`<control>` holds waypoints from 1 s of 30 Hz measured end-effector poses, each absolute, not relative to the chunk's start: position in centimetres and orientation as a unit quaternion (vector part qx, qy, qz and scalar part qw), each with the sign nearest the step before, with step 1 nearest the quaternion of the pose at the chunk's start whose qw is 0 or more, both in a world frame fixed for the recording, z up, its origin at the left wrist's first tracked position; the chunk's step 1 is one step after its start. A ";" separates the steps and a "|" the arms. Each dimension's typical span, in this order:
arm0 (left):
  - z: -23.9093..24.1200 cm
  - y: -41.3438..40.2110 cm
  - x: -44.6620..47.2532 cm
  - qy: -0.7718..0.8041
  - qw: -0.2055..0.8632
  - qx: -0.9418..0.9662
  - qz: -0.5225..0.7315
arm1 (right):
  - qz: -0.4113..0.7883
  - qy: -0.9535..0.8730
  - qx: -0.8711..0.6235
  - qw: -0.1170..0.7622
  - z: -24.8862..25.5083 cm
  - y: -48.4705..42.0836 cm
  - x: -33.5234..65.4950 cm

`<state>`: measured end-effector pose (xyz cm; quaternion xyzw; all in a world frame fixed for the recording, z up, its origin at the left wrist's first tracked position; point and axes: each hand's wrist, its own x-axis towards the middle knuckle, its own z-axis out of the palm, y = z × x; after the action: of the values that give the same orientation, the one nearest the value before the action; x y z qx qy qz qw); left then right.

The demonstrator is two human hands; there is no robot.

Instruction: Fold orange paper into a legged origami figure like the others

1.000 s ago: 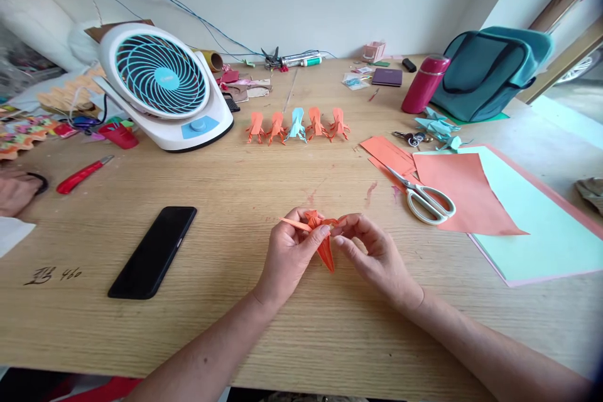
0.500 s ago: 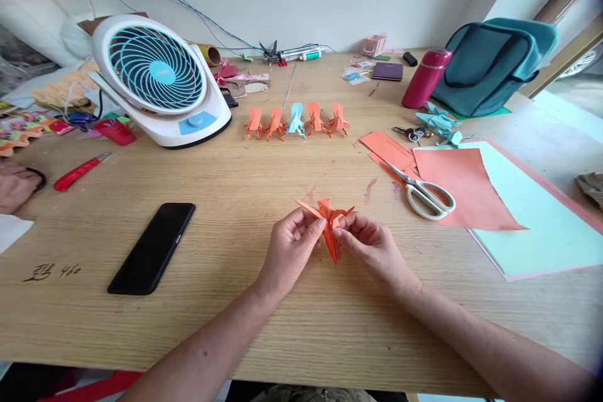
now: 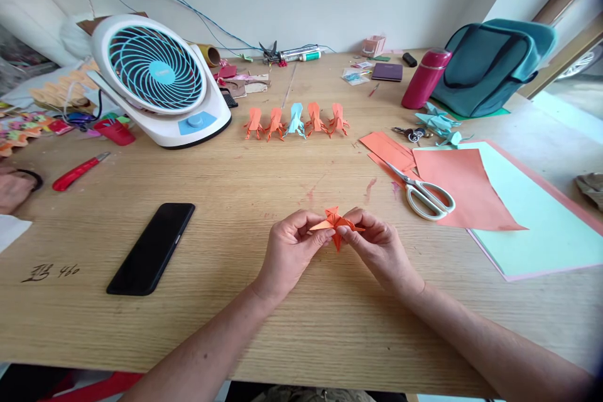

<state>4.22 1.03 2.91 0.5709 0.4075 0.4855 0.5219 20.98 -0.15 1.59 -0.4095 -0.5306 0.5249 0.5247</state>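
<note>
Between my two hands is a folded orange origami piece [image 3: 333, 221] with pointed flaps, held just above the table. My left hand [image 3: 294, 251] pinches its left side between thumb and fingers. From the other side my right hand [image 3: 377, 248] grips it, the thumb pressed near the middle. Fingertips hide parts of the folds. Farther back, a row of finished origami figures stands on the table, most of them orange, with a light blue figure [image 3: 296, 120] in the middle.
White-handled scissors [image 3: 428, 198] lie over orange paper [image 3: 466, 182] at right. A black phone [image 3: 151, 249] and a red cutter [image 3: 80, 172] lie at left, near another person's hand [image 3: 16, 188]. A fan [image 3: 155, 75], a pink bottle [image 3: 426, 78] and a teal bag [image 3: 490, 66] stand behind.
The origami piece has turned and tilted, its lower point now looking shorter and its side flaps lying flatter. Both my thumbs have come closer together at its middle.
</note>
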 end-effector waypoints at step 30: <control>2.6 1.0 4.3 0.384 0.487 0.602 0.503 | 0.334 -0.685 -0.389 0.518 1.2 0.3 22.6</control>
<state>4.25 0.99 2.62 0.6018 0.3836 0.5031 0.4874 22.58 0.34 1.19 -0.3895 -0.6848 0.3340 0.5175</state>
